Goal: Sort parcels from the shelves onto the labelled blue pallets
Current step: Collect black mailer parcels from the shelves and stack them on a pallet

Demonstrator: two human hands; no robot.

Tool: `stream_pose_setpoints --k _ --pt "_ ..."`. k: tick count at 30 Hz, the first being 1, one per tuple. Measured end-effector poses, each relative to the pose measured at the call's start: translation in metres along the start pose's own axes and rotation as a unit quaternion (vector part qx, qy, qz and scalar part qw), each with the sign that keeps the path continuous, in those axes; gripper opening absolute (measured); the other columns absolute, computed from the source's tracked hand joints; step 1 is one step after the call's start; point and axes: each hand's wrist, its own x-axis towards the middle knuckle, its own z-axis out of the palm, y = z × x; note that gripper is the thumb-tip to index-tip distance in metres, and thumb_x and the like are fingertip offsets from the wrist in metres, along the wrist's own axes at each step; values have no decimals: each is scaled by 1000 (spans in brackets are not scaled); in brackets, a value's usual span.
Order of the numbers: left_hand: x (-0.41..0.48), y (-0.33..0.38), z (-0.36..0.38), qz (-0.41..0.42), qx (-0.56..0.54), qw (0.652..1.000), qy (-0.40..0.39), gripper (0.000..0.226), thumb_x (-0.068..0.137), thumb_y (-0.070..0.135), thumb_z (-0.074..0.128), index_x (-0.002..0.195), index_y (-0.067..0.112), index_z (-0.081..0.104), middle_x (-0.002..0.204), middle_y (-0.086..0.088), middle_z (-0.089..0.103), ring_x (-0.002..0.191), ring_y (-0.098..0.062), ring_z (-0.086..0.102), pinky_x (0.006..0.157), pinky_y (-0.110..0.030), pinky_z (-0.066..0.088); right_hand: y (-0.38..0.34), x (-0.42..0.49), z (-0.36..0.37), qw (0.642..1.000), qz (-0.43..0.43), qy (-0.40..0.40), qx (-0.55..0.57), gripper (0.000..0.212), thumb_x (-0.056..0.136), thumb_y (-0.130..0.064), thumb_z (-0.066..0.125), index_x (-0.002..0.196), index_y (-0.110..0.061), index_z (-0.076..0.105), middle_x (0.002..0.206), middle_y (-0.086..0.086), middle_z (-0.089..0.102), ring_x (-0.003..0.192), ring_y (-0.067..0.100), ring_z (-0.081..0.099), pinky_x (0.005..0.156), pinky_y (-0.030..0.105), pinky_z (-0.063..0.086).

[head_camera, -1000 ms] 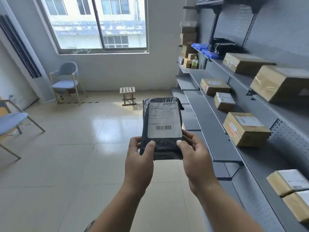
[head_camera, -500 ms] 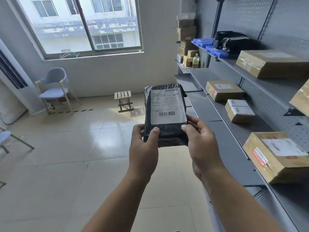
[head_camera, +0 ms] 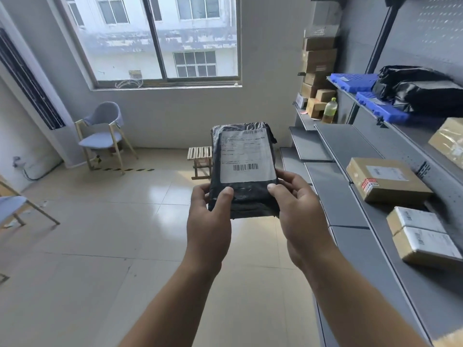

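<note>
A black plastic-wrapped parcel (head_camera: pixel 244 196) with a white shipping label is held up in front of me, label facing me. My left hand (head_camera: pixel 209 221) grips its lower left corner, thumb on the front. My right hand (head_camera: pixel 298 216) grips its lower right corner the same way. Grey shelves (head_camera: pixel 350 144) run along the right wall. They carry cardboard parcels: one with a red sticker (head_camera: pixel 385 182), a taped pair with white labels (head_camera: pixel 423 237), and black bags (head_camera: pixel 421 93) lying on blue pallets (head_camera: pixel 383 110) on the upper shelf.
Stacked cardboard boxes (head_camera: pixel 319 58) and a green bottle (head_camera: pixel 330 110) sit at the far end of the shelves. A small wooden stool (head_camera: pixel 199 159) stands behind the parcel. A blue chair (head_camera: pixel 102 136) is under the window; another chair (head_camera: pixel 15 209) is at the left edge. Tiled floor spreads ahead.
I have moved forward along the shelves toward the window, and the view has tilted up. Both hands keep the same hold on the black parcel.
</note>
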Motion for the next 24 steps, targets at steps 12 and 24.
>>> stream_pose_setpoints --k 12,24 --pt "235 -14 112 13 -48 994 -100 22 79 52 61 96 37 62 95 2 72 86 -13 69 74 -29 51 -13 224 31 995 -44 84 -36 30 85 -25 60 113 -32 70 109 -5 76 103 16 72 89 43 60" --pt "357 -25 281 6 -66 971 -230 30 75 56 60 95 34 62 82 11 68 79 -14 63 77 -39 53 -26 378 -45 975 -98 188 -74 32 86 -28 60 116 -37 70 109 -9 76 102 11 72 76 25 60"
